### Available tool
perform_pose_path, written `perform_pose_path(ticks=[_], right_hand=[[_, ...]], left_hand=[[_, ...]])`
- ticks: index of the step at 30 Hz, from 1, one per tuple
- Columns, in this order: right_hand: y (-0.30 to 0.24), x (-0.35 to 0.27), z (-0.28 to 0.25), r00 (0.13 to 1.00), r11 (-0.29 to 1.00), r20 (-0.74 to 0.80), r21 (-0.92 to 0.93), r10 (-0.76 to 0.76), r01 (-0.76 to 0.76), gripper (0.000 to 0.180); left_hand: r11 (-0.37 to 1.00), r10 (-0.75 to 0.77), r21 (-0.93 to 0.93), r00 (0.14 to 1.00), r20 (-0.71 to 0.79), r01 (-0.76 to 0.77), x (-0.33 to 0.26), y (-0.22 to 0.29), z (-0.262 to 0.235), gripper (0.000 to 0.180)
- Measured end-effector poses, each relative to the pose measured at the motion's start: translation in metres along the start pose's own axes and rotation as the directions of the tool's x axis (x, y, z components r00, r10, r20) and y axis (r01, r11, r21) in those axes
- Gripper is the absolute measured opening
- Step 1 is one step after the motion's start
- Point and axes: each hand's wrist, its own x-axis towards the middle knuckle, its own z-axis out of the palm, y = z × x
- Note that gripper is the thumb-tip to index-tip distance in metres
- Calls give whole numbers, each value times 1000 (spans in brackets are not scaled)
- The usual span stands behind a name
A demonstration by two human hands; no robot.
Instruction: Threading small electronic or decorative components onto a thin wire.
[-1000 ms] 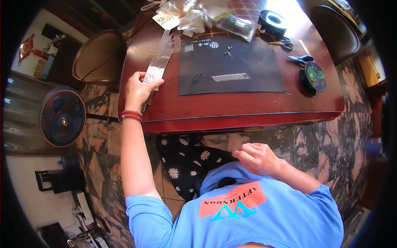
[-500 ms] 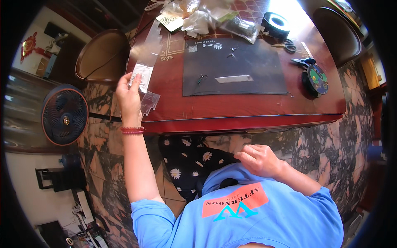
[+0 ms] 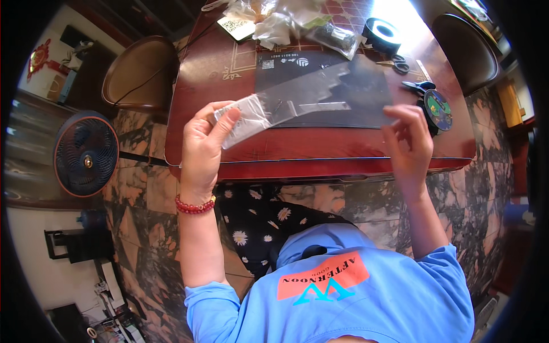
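Observation:
My left hand (image 3: 209, 137) is closed on the white, silvery end of a clear plastic strip (image 3: 300, 91) with jagged edges, thumb on top. Its see-through part stretches right over a flat black mat (image 3: 331, 121). Through the plastic shows a slim pale strip (image 3: 326, 107) lying on that mat. Small metal pieces on the mat are mostly hidden. To the right of the mat's near edge, my right hand (image 3: 409, 140) is raised over the table's front, fingers apart and slightly bent, holding nothing.
On the red table (image 3: 246, 154), a round spool (image 3: 438, 110), black-handled scissors (image 3: 400, 64) and a roll of black tape (image 3: 382, 35) lie at the right. Crumpled plastic bags (image 3: 274, 28) lie along the back. A fan (image 3: 87, 162) stands at the left.
My left hand has lifted the plastic strip off the table's left side and brought it right, over the mat. My right hand has risen from my lap to the table's edge and opened.

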Motion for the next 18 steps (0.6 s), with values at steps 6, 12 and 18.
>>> perform_pose_path(ticks=[6, 12, 18], right_hand=[[-1, 14, 8, 991, 984, -2, -120, -135, 134, 34], [-22, 4, 13, 924, 987, 346, 59, -161, 150, 32], [-53, -22, 15, 605, 889, 796, 272, 8, -369, 32]], left_hand=[[993, -119, 6, 987, 105, 119, -14, 6, 16, 20], [979, -182, 121, 968, 172, 162, -30, 10, 23, 17], [914, -375, 319, 822, 429, 250, -35, 23, 40, 16]])
